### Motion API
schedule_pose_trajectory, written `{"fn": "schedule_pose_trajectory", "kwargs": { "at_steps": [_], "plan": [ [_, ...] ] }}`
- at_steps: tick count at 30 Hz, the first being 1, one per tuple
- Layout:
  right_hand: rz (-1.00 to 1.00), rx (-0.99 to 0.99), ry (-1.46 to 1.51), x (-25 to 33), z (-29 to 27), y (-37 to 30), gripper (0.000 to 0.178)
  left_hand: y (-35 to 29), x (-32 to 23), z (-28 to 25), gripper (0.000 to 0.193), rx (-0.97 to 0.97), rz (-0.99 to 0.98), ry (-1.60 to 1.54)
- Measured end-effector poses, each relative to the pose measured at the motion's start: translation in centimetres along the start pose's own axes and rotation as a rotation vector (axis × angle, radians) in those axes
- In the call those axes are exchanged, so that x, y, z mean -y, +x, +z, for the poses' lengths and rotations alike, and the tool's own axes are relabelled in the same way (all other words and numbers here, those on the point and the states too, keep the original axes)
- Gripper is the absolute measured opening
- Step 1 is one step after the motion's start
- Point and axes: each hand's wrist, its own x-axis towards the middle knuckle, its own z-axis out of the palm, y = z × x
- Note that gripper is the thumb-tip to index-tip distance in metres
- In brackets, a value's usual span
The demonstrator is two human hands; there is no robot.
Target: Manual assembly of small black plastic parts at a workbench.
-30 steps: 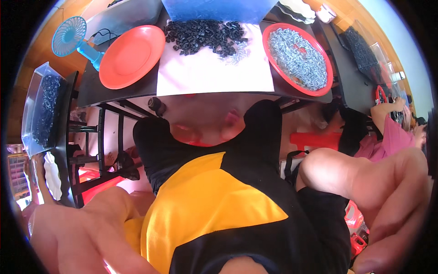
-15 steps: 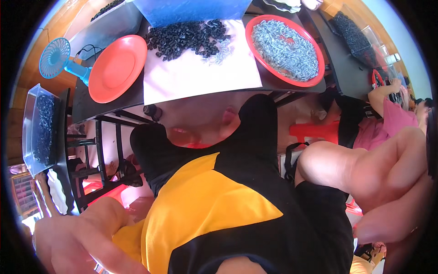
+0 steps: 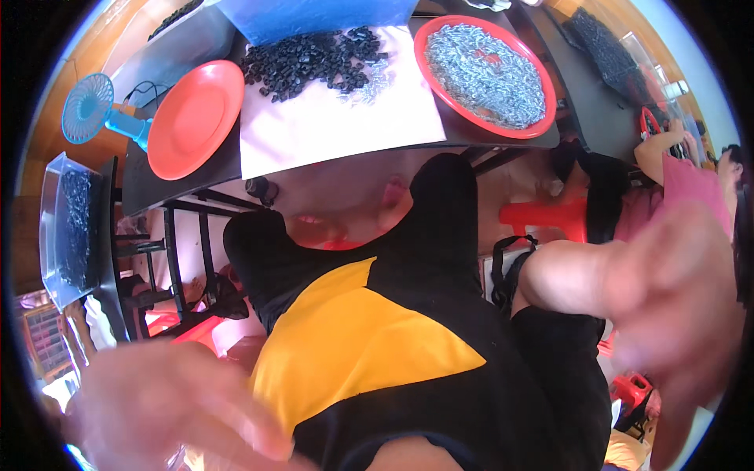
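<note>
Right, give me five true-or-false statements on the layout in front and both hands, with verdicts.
1. A light blue plastic fan is to the left of the round red plastic plate. True.
2. The small black pieces lie on that plate. False: the small black pieces lie on the white rectangular sheet.
3. Small silvery pieces lie in the red plastic dish to the right of the sheet. True.
4. The left hand grips the plate. False: the left hand is blurred, low at the left, apart from the plate.
5. The right hand is apart from the dish. True.
</note>
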Motion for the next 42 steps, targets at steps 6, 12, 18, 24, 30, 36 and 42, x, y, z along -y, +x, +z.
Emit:
{"fn": "schedule_pose_trajectory", "kwargs": {
  "at_steps": [6,12,18,24,30,36,42],
  "plan": [
    [0.833,0.062,-0.174,-6.3,2.8,-7.5,0.020,-4.3,13.9,2.4,0.026,-0.870,-0.924,0.254],
    [0.739,0.391,-1.220,-19.1,1.4,-20.8,0.037,-14.5,38.2,4.1,0.027,-0.586,-1.446,0.305],
    [0.923,0.425,-1.210,-22.8,2.2,-23.8,0.052,-16.7,46.7,5.2,0.028,-0.252,-1.596,0.289],
    [0.951,0.067,-0.993,-28.0,0.4,-26.9,0.038,-17.5,49.2,1.0,0.030,0.006,-1.588,0.252],
    [1.015,-0.104,-0.991,-31.1,-1.4,-25.3,0.034,-18.1,48.6,-1.1,0.031,0.121,-1.551,0.247],
    [0.958,-0.192,-0.995,-30.5,-1.0,-27.2,0.029,-19.8,46.7,0.3,0.032,-0.024,-1.471,0.340],
    [0.979,0.299,-1.198,-26.7,0.9,-23.3,0.021,-13.5,32.9,-1.9,0.025,-0.722,-1.367,0.350]
  ]
}}
